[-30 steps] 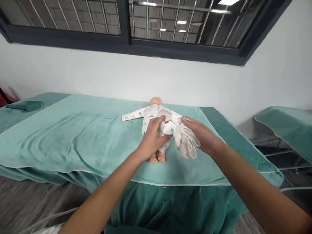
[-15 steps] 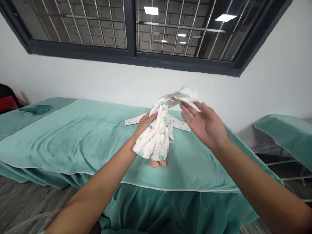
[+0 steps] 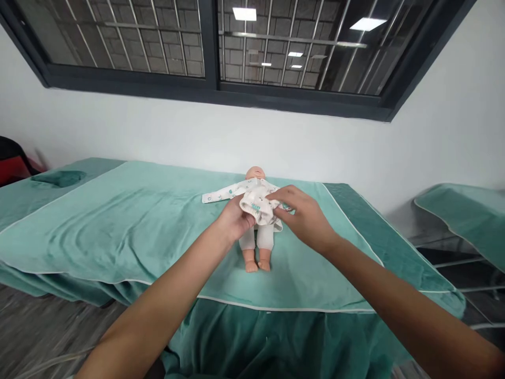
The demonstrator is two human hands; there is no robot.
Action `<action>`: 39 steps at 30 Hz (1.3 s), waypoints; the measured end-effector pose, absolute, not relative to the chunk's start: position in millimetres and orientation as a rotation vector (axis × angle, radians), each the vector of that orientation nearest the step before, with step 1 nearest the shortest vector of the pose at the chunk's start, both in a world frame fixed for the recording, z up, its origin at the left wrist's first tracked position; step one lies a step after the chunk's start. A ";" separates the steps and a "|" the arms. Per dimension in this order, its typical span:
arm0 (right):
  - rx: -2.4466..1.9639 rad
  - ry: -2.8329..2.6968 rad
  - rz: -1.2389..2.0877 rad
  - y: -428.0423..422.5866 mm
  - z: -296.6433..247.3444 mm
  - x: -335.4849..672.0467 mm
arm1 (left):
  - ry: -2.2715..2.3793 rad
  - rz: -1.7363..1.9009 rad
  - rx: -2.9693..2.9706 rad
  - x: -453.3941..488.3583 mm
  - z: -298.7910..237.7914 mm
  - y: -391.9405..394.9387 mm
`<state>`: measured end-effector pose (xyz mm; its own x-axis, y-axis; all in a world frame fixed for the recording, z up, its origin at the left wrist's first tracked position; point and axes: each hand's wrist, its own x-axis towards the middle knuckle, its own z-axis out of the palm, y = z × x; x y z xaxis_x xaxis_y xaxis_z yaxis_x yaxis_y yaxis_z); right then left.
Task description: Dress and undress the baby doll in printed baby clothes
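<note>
A baby doll [image 3: 264, 259] lies on its back on the green bed, feet toward me, its head at the far side. A white printed long-sleeved top [image 3: 221, 195] covers its upper body, one sleeve stretched out to the left. Above its belly, white patterned baby pants [image 3: 257, 200] are bunched up between my hands. My left hand [image 3: 232, 218] is closed around the gathered cloth from the left. From the right, my right hand [image 3: 305, 213] pinches its edge with thumb and fingers. Part of the top and the doll's middle are hidden behind the pants and hands.
A green velvet cover [image 3: 130, 226] with white piping drapes the bed. Behind it rise a white wall [image 3: 165, 137] and a dark-framed barred window [image 3: 213, 87]. Another green-covered surface [image 3: 469, 216] stands at the right, beside metal rails. Something red and black [image 3: 13, 163] is at far left.
The pants, hanging long from my left hand before, are now bunched up lower. My right hand went from spread open to pinching them. The doll's head and legs have come into view.
</note>
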<state>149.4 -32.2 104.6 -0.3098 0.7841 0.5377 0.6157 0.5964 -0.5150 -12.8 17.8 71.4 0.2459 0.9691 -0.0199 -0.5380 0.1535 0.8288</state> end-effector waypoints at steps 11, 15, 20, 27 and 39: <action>-0.978 -1.513 0.946 -1.6 179.8 150.5 | 0.581 1.630 2.228 -30.0 120.9 -4.8; -0.949 -1.527 0.950 -1.3 190.3 150.4 | 0.642 1.633 2.482 -30.6 126.3 -4.5; -0.854 -1.677 0.799 -19.8 193.6 147.5 | 0.671 1.856 2.222 -38.8 133.3 -13.3; -0.833 -2.175 0.733 -39.1 195.9 142.1 | 0.641 1.816 1.606 -50.9 158.2 -8.1; -0.963 -1.465 0.816 -3.3 180.4 141.0 | 0.667 0.921 1.780 -47.5 148.8 -16.3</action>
<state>141.0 -3.3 180.4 -0.0196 0.9057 0.4235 0.1165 0.4228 -0.8987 -47.5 -16.3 148.8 0.5606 0.7769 0.2867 0.0295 -0.3647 0.9307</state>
